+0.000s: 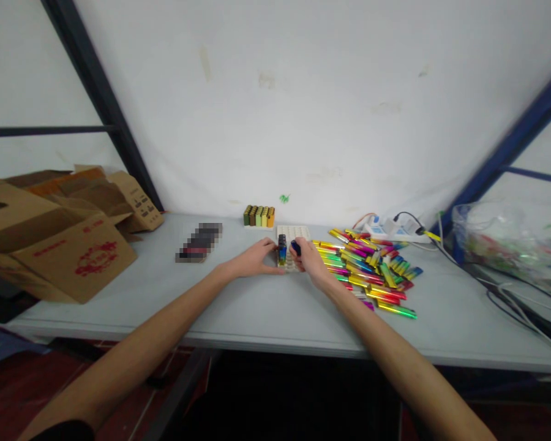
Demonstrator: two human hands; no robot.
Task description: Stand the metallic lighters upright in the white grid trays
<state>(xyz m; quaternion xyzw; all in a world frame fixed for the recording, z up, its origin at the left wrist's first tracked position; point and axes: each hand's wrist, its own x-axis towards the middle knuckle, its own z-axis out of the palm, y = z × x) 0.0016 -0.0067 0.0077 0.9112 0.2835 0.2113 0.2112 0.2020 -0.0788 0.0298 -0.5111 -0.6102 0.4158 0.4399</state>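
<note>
Two hands at a gridded tray, bright tubes heaped alongside

In the head view, the grey bench (257,312) ends in a straight front edge, with a broad strip of its smooth top between that edge and the pale gridded tray (294,231). More surface shows between the cardboard boxes (87,257) and the left hand (257,258); to the right, the metallic tubes (358,260) crowd close.

The left hand curves beside the tray's near left part, thumb and fingers apart around the blue upright pieces (282,252); whether it presses on anything, I cannot tell. The right hand (308,258) pinches one dark-blue piece (296,247) over the tray.

Of trays there are two; the back tray (259,227) carries upright pieces, five across its front, green through orange. The tubes overlap too much to count: shiny, slender, gold, red, green, blue and magenta. One white power strip (390,230) lies behind them, a crinkled clear plastic bag (482,233) farther right.
</note>
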